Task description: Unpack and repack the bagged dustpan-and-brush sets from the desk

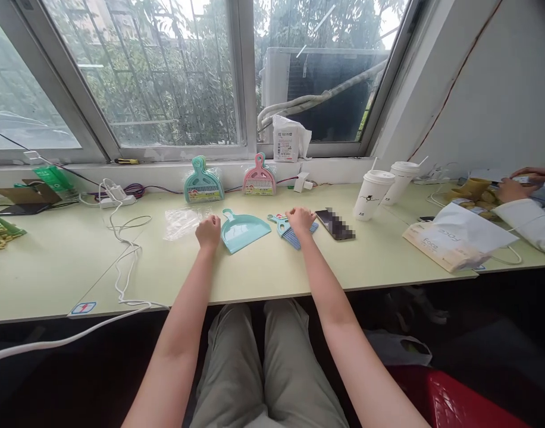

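A light blue dustpan [246, 230] lies on the table, its handle pointing toward the window. Just left of it, my left hand [208, 232] rests closed on the table beside a clear plastic bag [181, 223]; whether anything is inside the fingers is hidden. My right hand [301, 220] is closed over part of a small brush [290, 235] with blue bristles, and its fingertips are too small to make out. The brush's teal handle points left, toward the dustpan. To the right of this hand lies a dark phone [335, 224].
Packaged dustpan sets, green [203, 181] and pink [259, 175], stand by the window. Two white cups [373, 195] and a tissue pack [451, 241] are at the right, a white cable [125, 261] at the left. Another person's hands [516, 189] are far right.
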Tool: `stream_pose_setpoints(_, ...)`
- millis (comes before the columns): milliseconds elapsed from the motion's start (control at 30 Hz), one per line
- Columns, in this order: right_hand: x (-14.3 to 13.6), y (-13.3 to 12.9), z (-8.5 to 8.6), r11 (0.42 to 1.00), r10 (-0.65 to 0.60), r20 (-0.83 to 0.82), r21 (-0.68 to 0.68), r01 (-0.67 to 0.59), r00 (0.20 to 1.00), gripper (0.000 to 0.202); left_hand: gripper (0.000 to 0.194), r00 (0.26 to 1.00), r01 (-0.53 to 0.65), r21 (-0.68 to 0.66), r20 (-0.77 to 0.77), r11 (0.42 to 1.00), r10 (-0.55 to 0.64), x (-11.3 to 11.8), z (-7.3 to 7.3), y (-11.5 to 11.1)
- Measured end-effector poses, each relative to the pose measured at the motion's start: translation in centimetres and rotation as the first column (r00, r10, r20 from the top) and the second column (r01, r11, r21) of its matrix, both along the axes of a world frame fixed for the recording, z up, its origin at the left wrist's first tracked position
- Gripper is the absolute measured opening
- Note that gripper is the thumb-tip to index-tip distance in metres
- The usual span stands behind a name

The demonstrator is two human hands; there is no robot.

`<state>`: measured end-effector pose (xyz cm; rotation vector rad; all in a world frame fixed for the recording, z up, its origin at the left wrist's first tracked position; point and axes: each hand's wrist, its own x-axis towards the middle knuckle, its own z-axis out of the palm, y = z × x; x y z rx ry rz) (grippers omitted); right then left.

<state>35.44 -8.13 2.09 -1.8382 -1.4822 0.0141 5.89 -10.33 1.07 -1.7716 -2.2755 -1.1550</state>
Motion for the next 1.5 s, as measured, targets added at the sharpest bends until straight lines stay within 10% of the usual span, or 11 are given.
stream_pose_setpoints(267, 0.4, -0.6, 1.4, 0.991, -0.053, -0.213, 0.105, 0.077, 0.976, 0.020, 0.038, 0.996, -0.041, 0.037, 0.080, 0.998, 0.038, 0.0, 0.4, -0.3)
stream_pose_setpoints(1500, 0.5, 0.2, 0.4, 0.993, 0.074, -0.132, -0.077, -0.085, 0.988, 0.020, 0.034, 1.000, -0.006, -0.050, 0.001, 0.999, 0.006, 0.9, 0.7, -0.3)
